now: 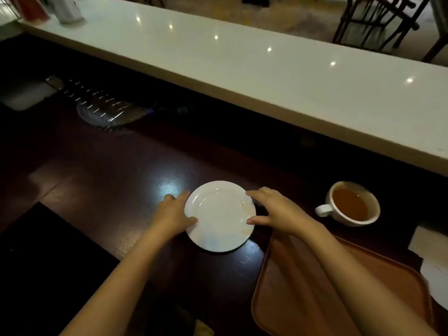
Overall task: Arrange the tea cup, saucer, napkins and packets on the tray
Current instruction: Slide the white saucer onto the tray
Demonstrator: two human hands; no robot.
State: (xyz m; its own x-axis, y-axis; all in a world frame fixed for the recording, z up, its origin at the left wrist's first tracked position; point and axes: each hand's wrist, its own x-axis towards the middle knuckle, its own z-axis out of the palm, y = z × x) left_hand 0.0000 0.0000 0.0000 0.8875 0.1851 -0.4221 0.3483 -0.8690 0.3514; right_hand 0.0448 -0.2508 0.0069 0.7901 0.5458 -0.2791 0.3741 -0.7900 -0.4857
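Our left hand (173, 214) and right hand (274, 209) cup opposite edges of the white saucer (219, 217) on the dark counter, fingers spread. We should lift it level toward the empty tray (363, 287) near right, clear of the full cup (352, 203).
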